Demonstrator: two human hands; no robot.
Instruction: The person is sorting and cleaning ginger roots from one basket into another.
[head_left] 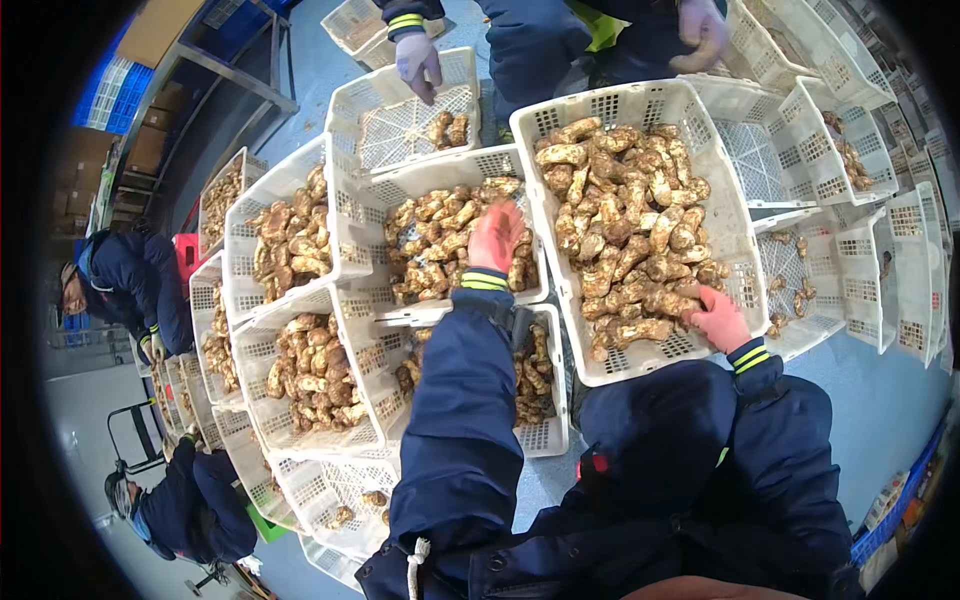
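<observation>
A large white plastic crate [741, 240] in front of me is heaped with brown and whitish thick-stemmed mushrooms [630, 215]. My right hand [718, 318], in a pink glove, is at its near right corner with thumb and fingers closed on a mushroom [668, 302]. To the left, my left hand [497, 235], also pink-gloved, is over a second crate [362, 222] that holds mushrooms [430, 240]. Its fingers are stretched out, and no mushroom shows in them. My left forearm partly covers a nearer crate [545, 437] of mushrooms.
More mushroom crates [335, 225] crowd the left side; sparsely filled ones [800, 250] stand right. Across from me, a co-worker's gloved hand [418, 65] hangs over a crate with few mushrooms. Two more people [150, 280] work at far left. A metal frame [240, 75] stands behind.
</observation>
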